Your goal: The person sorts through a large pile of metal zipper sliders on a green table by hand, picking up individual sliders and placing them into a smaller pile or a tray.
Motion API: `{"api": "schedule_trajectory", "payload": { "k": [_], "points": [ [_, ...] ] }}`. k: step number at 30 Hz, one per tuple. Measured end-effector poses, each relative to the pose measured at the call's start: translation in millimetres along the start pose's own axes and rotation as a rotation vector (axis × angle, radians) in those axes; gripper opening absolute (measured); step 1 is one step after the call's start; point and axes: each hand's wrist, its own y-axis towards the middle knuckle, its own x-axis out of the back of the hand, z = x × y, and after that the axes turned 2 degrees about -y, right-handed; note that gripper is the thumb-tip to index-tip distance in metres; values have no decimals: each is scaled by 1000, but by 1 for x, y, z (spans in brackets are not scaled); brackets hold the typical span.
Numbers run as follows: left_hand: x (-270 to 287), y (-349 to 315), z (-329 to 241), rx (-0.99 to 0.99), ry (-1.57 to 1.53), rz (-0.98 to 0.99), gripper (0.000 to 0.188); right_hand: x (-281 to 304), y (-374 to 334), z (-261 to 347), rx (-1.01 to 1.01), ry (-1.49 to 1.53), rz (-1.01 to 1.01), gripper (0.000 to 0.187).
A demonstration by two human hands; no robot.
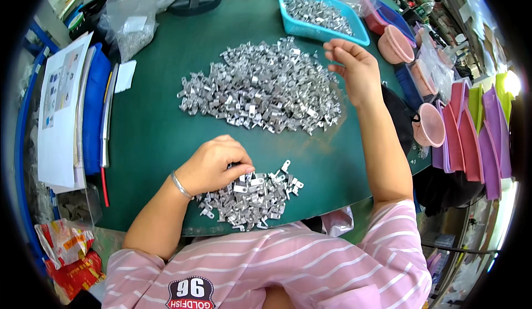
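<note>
Two bare hands are showing, one left hand [219, 156] and one right hand [357, 68], and one silver bracelet [180, 186] is circling a wrist. Two heaps of small metal parts are lying on one green table [147, 137]: one larger heap [266, 90] and one smaller heap [252, 201]. One turquoise basket [316, 31] is holding a third lot; in each place the pieces are overlapping too densely for counting. At least two round pink tubs [431, 123] are standing nearby. One red stick [105, 187] and one black stand base [195, 1] are showing. Several upright plastic holders [465, 137] are overlapping, hiding their exact number.
</note>
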Motion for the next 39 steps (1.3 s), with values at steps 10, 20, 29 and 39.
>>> {"api": "schedule_trajectory", "payload": {
  "k": [10,20,29,39],
  "points": [
    [-1,0,2,13,-33,11,6,-31,-99,-44,594,-1055,349,15],
    [0,0,2,12,-34,-1,5,-18,-125,-50,-56,-183,422,18],
    [-1,-3,5,46,-53,2,5,-11,-134,-63,-482,424,545,18],
    [-2,-2,4,48,-47,4,4,-9,-137,-54,-411,318,559,17]
  ]
}}
